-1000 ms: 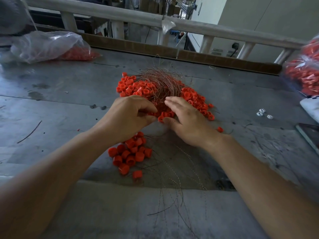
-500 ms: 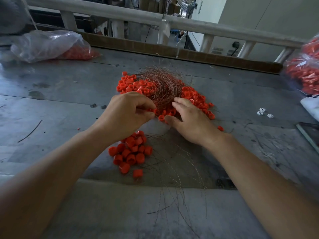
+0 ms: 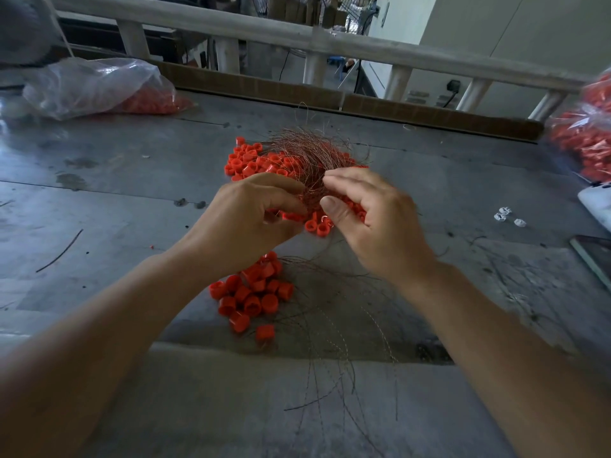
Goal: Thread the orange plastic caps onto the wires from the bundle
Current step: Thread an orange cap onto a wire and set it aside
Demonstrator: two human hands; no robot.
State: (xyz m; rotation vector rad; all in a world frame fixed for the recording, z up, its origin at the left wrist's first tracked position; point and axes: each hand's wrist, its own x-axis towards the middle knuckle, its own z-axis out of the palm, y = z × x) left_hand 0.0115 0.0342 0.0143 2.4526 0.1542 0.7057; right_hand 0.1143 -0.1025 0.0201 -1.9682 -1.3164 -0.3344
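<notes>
Both hands hang raised over a scuffed grey metal desk (image 3: 132,193), close together but not touching. The left hand (image 3: 251,219) has its fingers curled in toward the thumb like a pinch. Orange shows right at its fingertips, but I cannot tell whether it grasps a cap, some strands, or nothing. The right hand (image 3: 373,219) is loosely curved, with forefinger and thumb held apart. Whether a fine strand runs between them cannot be told. Just beyond the fingertips of both hands lies the wire bundle (image 3: 307,153), a tangled fan of thin coppery strands on top of the far pile of orange caps (image 3: 248,161). That pile spreads out past the left hand and also shows under the right hand's fingers. Below the left wrist, nearer the person, sits a second cluster of caps (image 3: 254,292). Loose wires (image 3: 330,352) trail from it between the two forearms. Well out past the left hand lies a clear plastic bag (image 3: 96,87) holding orange pieces, and a single stray wire (image 3: 61,251) lies nearer on that side. Far out past the right hand are another bag of caps (image 3: 585,140), a few small white bits (image 3: 506,216) and a dark flat object (image 3: 595,256) at the frame edge. A pale railing (image 3: 297,38) runs behind the desk.
</notes>
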